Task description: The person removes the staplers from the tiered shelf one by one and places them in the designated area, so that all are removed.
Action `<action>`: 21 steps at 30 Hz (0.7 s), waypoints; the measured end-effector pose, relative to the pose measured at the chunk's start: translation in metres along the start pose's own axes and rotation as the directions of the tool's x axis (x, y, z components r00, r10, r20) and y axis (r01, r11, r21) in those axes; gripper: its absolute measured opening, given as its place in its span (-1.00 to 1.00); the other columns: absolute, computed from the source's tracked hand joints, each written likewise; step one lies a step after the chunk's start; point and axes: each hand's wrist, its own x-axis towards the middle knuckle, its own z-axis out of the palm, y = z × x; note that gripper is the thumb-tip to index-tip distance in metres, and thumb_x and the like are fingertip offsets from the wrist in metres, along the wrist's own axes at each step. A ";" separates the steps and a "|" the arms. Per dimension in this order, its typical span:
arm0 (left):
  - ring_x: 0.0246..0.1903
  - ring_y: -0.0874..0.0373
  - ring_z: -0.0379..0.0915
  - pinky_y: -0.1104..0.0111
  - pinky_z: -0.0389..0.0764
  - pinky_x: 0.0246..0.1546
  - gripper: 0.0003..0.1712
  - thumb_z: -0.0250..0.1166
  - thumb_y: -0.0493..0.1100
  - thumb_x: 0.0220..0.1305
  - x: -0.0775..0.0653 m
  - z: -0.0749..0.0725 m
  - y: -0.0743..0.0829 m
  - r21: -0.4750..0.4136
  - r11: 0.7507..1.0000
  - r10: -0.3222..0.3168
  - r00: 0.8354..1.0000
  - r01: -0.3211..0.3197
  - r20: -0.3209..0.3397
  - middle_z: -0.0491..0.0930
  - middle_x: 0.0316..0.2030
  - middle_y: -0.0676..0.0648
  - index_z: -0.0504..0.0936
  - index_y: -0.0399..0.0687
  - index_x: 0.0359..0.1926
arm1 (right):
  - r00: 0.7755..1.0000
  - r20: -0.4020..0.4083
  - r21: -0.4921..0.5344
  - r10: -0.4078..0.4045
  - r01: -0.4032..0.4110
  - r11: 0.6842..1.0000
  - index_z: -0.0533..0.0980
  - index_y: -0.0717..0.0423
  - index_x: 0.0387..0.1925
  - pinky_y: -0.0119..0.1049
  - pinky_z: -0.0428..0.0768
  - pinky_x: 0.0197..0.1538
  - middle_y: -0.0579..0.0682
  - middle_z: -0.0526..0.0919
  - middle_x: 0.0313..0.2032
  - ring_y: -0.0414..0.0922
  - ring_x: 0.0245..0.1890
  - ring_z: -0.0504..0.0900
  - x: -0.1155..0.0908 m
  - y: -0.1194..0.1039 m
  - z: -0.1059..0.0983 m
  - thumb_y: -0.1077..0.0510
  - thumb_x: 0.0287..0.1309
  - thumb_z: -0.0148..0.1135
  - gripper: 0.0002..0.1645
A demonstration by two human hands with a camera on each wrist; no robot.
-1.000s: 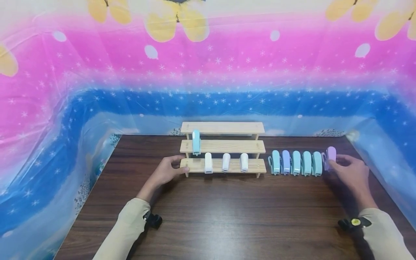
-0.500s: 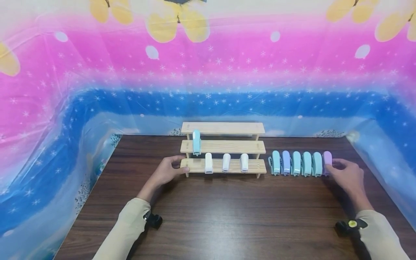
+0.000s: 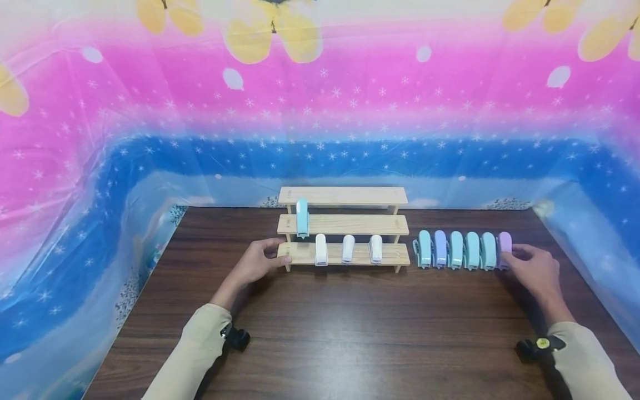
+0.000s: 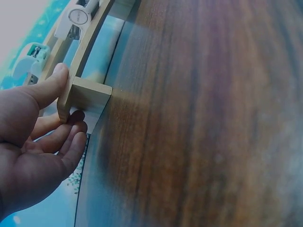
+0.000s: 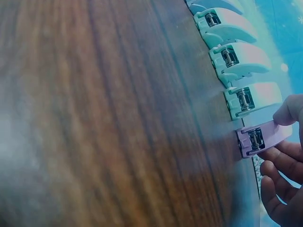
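My right hand (image 3: 536,269) pinches a lilac hole punch (image 3: 504,247) at the right end of a row on the table. In the right wrist view its front opening shows a metal spring, with the thumb on its rounded top and fingers below. Beside it stand several mint punches (image 3: 471,250) and a periwinkle one (image 3: 440,249). My left hand (image 3: 256,261) grips the left end of the bottom step of a wooden three-step stand (image 3: 295,254), thumb on top. Three white punches (image 3: 320,250) sit on that step, and a light blue punch (image 3: 302,218) on the middle one.
The dark wooden table (image 3: 325,333) reaches back to a hanging cloth (image 3: 320,158) printed with snowflakes, which also curves along both sides. The stand's top step (image 3: 343,195) is close to the cloth. The punch row begins just right of the stand.
The right hand has moved left, bringing the lilac punch from a tilted position apart from the row to upright beside the last mint one. The left hand stays on the stand.
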 end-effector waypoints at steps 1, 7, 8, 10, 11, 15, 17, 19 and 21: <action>0.13 -0.17 0.60 0.11 0.67 0.07 -0.31 0.44 -0.14 0.32 0.000 0.000 0.000 0.000 1.000 0.001 1.000 -0.001 0.001 0.60 0.18 -0.34 0.45 -0.36 0.36 | 1.000 0.004 0.002 0.003 -0.003 1.000 0.41 0.42 0.32 0.36 0.40 0.10 0.53 0.49 0.19 0.42 0.17 0.39 0.000 0.000 0.000 -0.28 0.35 0.16 -0.10; 0.15 -0.18 0.59 0.10 0.66 0.08 -0.30 0.44 -0.14 0.32 0.000 0.000 0.000 -0.004 1.000 0.000 1.000 0.000 0.003 0.58 0.20 -0.34 0.44 -0.35 0.37 | 0.999 0.025 0.014 0.034 -0.034 0.999 0.40 0.35 0.37 0.46 0.30 0.19 0.52 0.46 0.25 0.47 0.26 0.32 0.000 -0.001 -0.004 -0.34 0.37 0.10 -0.08; 0.15 -0.19 0.58 0.10 0.66 0.08 -0.31 0.44 -0.15 0.32 0.000 0.000 0.000 -0.004 1.000 0.001 1.000 -0.001 0.004 0.58 0.20 -0.34 0.44 -0.35 0.37 | 0.999 0.023 0.016 0.036 -0.037 0.999 0.40 0.34 0.37 0.46 0.30 0.19 0.51 0.46 0.25 0.47 0.26 0.32 -0.001 -0.001 -0.005 -0.35 0.37 0.09 -0.08; 0.15 -0.19 0.58 0.10 0.66 0.08 -0.31 0.43 -0.15 0.33 0.000 0.000 0.001 -0.004 1.000 0.001 1.000 -0.001 0.006 0.58 0.19 -0.35 0.44 -0.36 0.37 | 1.000 0.002 0.016 0.030 -0.030 0.999 0.43 0.32 0.35 0.42 0.31 0.17 0.49 0.48 0.24 0.45 0.25 0.33 -0.002 -0.004 -0.008 -0.37 0.37 0.09 -0.09; 0.16 -0.19 0.58 0.10 0.66 0.08 -0.31 0.43 -0.15 0.33 0.000 0.000 0.001 -0.004 1.000 0.002 1.000 -0.002 0.006 0.58 0.19 -0.35 0.44 -0.37 0.37 | 1.000 -0.012 0.018 0.026 -0.025 1.000 0.45 0.31 0.34 0.39 0.32 0.15 0.48 0.49 0.23 0.44 0.24 0.35 -0.003 -0.007 -0.010 -0.37 0.37 0.09 -0.10; 0.16 -0.20 0.58 0.10 0.66 0.08 -0.31 0.43 -0.15 0.33 0.000 0.000 0.001 -0.001 1.000 0.000 1.000 0.000 0.002 0.58 0.20 -0.36 0.44 -0.37 0.37 | 0.997 -0.078 0.034 -0.025 0.028 0.999 0.51 0.31 0.27 0.26 0.35 0.09 0.44 0.58 0.16 0.36 0.21 0.42 -0.006 -0.017 -0.017 -0.35 0.36 0.15 -0.15; 0.16 -0.21 0.57 0.09 0.66 0.09 -0.31 0.43 -0.15 0.33 0.000 0.000 0.001 0.000 1.000 0.000 1.000 0.000 0.001 0.57 0.20 -0.37 0.44 -0.38 0.37 | 0.994 -0.100 0.039 -0.049 0.053 0.998 0.53 0.30 0.25 0.20 0.36 0.07 0.42 0.61 0.12 0.34 0.20 0.44 -0.007 -0.023 -0.021 -0.33 0.35 0.17 -0.17; 0.16 -0.21 0.57 0.09 0.66 0.09 -0.31 0.44 -0.15 0.33 0.000 0.000 0.001 -0.003 1.000 -0.003 1.000 0.003 0.000 0.58 0.20 -0.37 0.44 -0.38 0.36 | 0.992 -0.107 0.040 -0.068 0.073 0.997 0.53 0.30 0.25 0.14 0.37 0.04 0.42 0.61 0.12 0.32 0.19 0.46 -0.007 -0.028 -0.025 -0.33 0.35 0.19 -0.18; 0.16 -0.21 0.58 0.08 0.66 0.09 -0.31 0.44 -0.15 0.32 0.000 0.000 0.001 -0.008 1.000 -0.007 1.000 0.007 -0.001 0.58 0.19 -0.36 0.45 -0.37 0.36 | 0.991 -0.110 0.034 -0.082 0.086 0.996 0.54 0.28 0.25 0.02 0.37 -0.03 0.41 0.62 0.12 0.30 0.16 0.48 -0.009 -0.033 -0.027 -0.33 0.34 0.20 -0.18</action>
